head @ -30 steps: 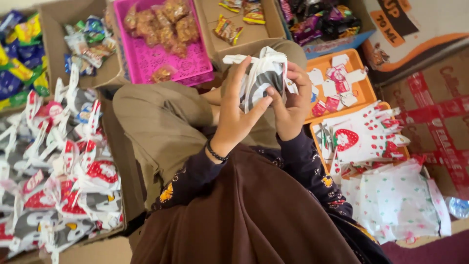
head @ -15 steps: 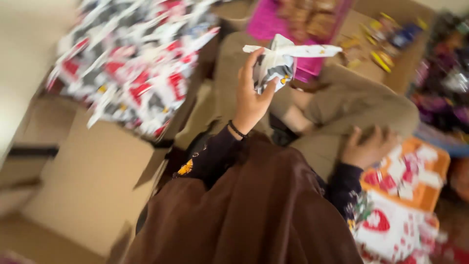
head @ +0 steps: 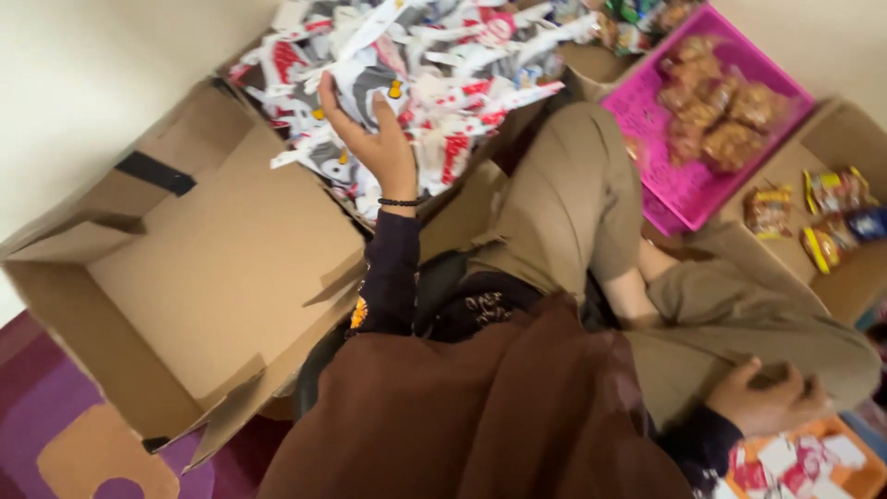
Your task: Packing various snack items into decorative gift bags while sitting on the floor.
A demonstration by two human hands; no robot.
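Head view: left hand fingers grasp a white-grey-red printed packet; right hand clenched.

Open cardboard box beside the crowded packet pile.

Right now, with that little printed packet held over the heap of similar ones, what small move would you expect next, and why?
Probably opening the fingers to let the packet drop. The left hand holds it in a closed grip right above the pile of like packets in the cardboard box, so only the release seems left. The right hand rests on the knee, beside an orange tray.
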